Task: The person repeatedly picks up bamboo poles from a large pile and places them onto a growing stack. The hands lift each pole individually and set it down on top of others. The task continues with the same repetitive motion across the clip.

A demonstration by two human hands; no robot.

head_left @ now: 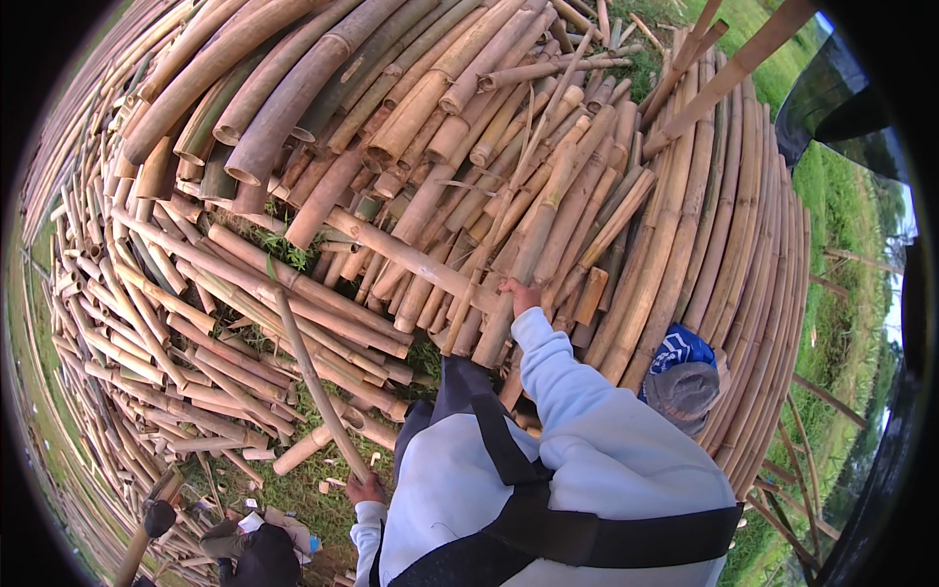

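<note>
Fingers wrapped round one thin stick (318, 391), and that's our left hand (364, 487), low, the stick slanting up in front of cut bamboo pieces (362, 323) we can't fully count. Moving right, our one right hand (521, 295) is clamped across one thick pole (541, 230) amid the pile. Farther right, we spot one blue-and-grey cap (680, 377) by the long poles (748, 284).

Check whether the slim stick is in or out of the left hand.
In: the left hand is closed around the stick near its lower end, the rest extending up and leftward in view.
</note>
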